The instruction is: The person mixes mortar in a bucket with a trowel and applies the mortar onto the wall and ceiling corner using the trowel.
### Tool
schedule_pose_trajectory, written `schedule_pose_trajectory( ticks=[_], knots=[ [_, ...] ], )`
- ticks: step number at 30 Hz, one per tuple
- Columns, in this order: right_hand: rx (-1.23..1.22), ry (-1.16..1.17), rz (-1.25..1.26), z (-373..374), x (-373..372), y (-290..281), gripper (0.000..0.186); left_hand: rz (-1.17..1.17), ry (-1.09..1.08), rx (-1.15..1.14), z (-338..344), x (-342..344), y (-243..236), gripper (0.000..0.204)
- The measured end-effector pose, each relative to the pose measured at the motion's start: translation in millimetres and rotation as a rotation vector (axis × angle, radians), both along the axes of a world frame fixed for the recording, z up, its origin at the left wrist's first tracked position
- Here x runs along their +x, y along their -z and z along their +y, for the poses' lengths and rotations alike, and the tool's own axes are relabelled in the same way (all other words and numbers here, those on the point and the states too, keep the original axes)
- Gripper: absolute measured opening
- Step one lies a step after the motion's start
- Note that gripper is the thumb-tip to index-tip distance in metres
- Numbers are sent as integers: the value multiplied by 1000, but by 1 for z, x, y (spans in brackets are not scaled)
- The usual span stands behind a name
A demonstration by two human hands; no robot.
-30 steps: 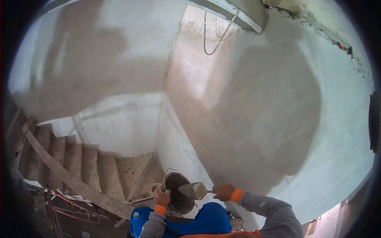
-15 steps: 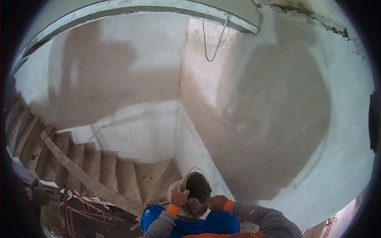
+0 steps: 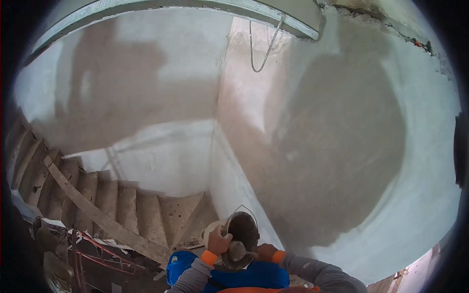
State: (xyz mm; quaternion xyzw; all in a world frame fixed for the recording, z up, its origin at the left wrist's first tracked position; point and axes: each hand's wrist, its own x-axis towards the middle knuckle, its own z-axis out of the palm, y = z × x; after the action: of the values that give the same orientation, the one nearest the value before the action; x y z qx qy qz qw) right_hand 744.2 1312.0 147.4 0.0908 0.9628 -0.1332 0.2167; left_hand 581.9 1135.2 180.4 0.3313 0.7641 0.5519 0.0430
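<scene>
A dark bucket (image 3: 244, 225) with a thin wire handle is tilted in front of me, its mouth facing up toward me. My left hand (image 3: 219, 241) is closed on the bucket's left rim, thumb toward the inside. My right hand (image 3: 266, 252) is closed at the right rim, round what looks like the handle of a trowel. The trowel's grey, mortar-coated blade (image 3: 236, 250) lies across the lower part of the bucket's mouth. Its handle is mostly hidden by my fingers. A pale round container (image 3: 211, 231) shows partly behind my left hand.
Rough concrete stairs (image 3: 149, 219) curve down the left, with a long board (image 3: 97, 215) lying over them. Red metal bars (image 3: 105, 255) stand below. Plastered walls with damp dark patches (image 3: 347, 146) meet ahead. A cable loop (image 3: 259, 68) hangs from the beam (image 3: 293, 27).
The view has shifted slightly, so the stairs and walls sit a little further left and higher. The trowel blade has turned slightly within the bucket's mouth; both hands keep their holds.
</scene>
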Motion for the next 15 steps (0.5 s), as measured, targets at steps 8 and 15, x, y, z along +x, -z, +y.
schedule_pose_trajectory(
  ticks=[8, 15],
  knots=[
    [-221, 84, 193, 27, 24, -25, 41, -102, -248, 115, -2, -29, 19, 27],
    [44, 52, 570, 52, 14, -157, 35, -204, -403, 196, 30, -60, 82, 26]
  ],
)
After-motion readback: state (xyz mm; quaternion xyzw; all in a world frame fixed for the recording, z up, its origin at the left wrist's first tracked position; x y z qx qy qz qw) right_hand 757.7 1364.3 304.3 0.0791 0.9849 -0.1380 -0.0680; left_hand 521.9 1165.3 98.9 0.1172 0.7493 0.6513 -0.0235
